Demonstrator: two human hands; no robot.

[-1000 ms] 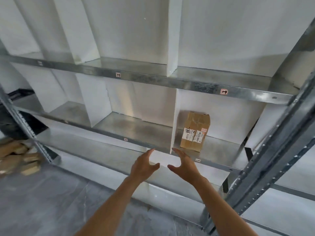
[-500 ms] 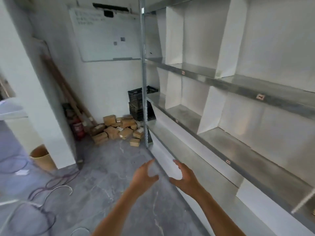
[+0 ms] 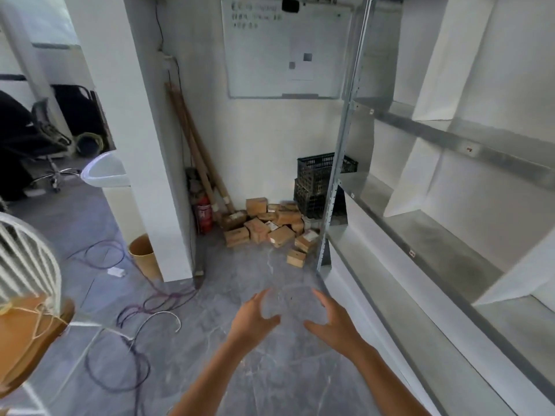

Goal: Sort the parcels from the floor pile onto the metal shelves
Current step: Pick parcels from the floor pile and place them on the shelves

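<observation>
A pile of brown cardboard parcels [image 3: 270,228] lies on the grey floor in the far corner, beside the shelf's end post. The metal shelves [image 3: 444,235] with white dividers run along the right side. My left hand [image 3: 255,318] and my right hand [image 3: 329,321] are held out in front of me above the floor, palms facing each other, fingers spread and loosely bent. Both hold nothing. The parcels are well beyond my hands.
Black plastic crates [image 3: 318,184] are stacked behind the pile. A red fire extinguisher [image 3: 204,217] and wooden poles [image 3: 198,157] lean in the corner. Cables [image 3: 144,313] trail over the floor at left, near a white pillar [image 3: 144,163] and a cardboard bin [image 3: 144,255].
My view has swung left, away from the shelf bay with the placed box, toward the floor pile. Both hands stay empty and held apart in front of me.
</observation>
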